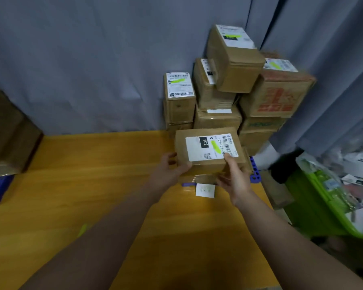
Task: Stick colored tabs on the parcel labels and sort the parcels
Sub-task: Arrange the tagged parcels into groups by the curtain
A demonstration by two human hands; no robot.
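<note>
Yellow table (92, 195); both hands, left hand (168, 170) and right hand (235, 181), grasp parcel (208, 151) before stacked boxes (235, 91); white slip (205, 190), perhaps tab backing, beneath.

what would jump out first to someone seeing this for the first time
The cardboard parcel held up in both hands, left hand and right hand, above the yellow table; its white label reads 102 and carries a bright green tab. Behind it, against the grey curtain, leans a stack of parcels, several with green tabs. A green bin of clutter sits to the right.
</note>
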